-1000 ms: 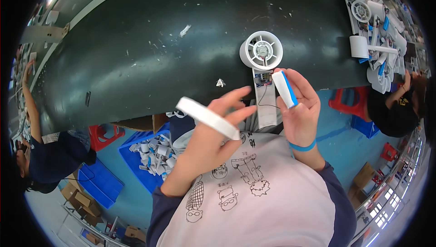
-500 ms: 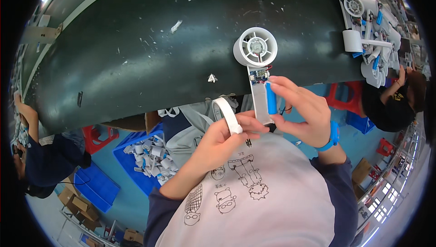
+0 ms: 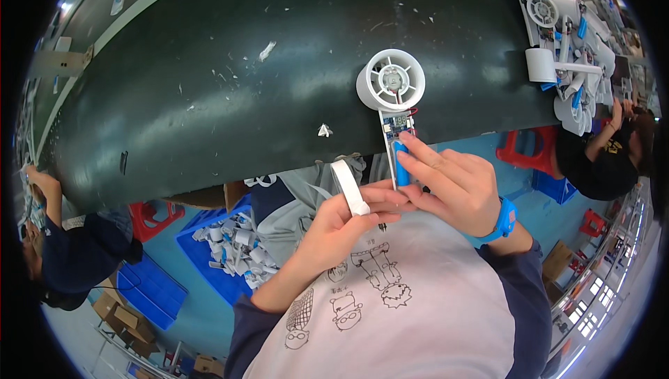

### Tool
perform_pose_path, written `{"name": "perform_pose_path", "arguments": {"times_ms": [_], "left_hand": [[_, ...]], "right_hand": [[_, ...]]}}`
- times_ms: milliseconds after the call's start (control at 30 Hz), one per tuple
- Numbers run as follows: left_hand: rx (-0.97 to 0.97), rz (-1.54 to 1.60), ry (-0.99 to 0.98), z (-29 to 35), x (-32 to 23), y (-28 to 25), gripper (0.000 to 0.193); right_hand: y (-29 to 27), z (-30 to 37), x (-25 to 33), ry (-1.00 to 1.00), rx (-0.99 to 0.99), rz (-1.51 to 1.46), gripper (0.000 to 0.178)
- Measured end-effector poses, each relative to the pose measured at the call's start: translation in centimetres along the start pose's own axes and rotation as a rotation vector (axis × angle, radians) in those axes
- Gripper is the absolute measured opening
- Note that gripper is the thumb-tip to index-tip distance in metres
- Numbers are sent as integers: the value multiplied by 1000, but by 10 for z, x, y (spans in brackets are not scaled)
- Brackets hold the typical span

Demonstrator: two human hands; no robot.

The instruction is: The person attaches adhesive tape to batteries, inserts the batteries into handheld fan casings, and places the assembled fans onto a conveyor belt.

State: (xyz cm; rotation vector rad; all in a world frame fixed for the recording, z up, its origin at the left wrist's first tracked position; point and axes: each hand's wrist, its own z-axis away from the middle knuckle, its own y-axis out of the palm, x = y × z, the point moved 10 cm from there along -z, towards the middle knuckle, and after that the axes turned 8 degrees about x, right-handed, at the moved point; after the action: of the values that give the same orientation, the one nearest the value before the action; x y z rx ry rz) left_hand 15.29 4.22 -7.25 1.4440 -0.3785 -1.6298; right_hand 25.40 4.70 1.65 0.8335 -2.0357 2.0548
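A white handheld fan body (image 3: 366,90) rests with its round head on the dark bench, its open handle pointing toward me past the edge. A small circuit board (image 3: 395,124) with a display sits in the handle. Below it a blue cylindrical battery (image 3: 402,170) lies along the handle, under the fingers of my right hand (image 3: 456,187), which are closed on it. My left hand (image 3: 341,229) is curled around a roll of white tape (image 3: 345,182). Its fingertips reach the handle's near end, partly hidden behind my right hand.
More white fan parts (image 3: 575,65) are piled at the bench's right end. White scraps (image 3: 325,130) dot the bench (image 3: 230,24). Below stand a blue crate (image 3: 202,250) of fan parts and red stools (image 3: 526,149). Co-workers (image 3: 83,246) sit at left and right.
The battery has moved from the handle's right edge into the handle, with my right hand shifting left over it. My left hand with the tape roll has moved slightly toward me.
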Motion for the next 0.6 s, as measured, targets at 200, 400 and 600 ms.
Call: {"name": "perform_pose_path", "arguments": {"times_ms": [200,400,600], "left_hand": [[-53,56,-13,-1,9,-5,37],[-44,37,6,-4,-5,-7,40],[-15,-91,117,18,-31,-1,39]], "right_hand": [[-2,-6,-5,43,40,54,47],[60,1,-60,598,-27,-1116,48],[56,-40,-73,395,-120,-1339,42]]}}
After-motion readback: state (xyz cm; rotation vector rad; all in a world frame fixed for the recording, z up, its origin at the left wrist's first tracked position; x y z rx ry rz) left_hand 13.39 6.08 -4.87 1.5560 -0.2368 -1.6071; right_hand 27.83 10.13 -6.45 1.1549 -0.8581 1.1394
